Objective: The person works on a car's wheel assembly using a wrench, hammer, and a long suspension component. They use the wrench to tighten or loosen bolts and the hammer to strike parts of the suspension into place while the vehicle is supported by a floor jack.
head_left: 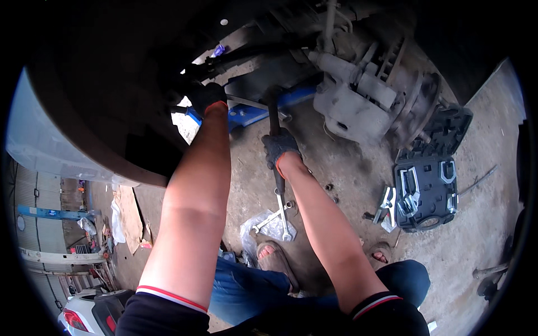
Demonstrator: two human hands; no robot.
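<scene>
My left hand [208,99], in a dark glove with an orange cuff, reaches into the shadowed wheel well. It is closed around the left end of a metal bar [246,102]; the fingers are mostly lost in the dark. My right hand [282,147], gloved alike, grips the dark handle of what looks like a hammer [274,115]. The hammer stands lengthwise in view, its upper end by the bar's right end; whether they touch I cannot tell. To the right is a grey, dusty brake caliper and hub assembly [358,103] with a brake disc [417,106].
Two wrenches [279,215] lie on clear plastic near my sandalled feet. An open black tool case [428,193] holds silver puller parts, with loose silver pieces [386,205] beside it. A blue jack [246,115] sits under the car. The fender [56,145] curves along the left.
</scene>
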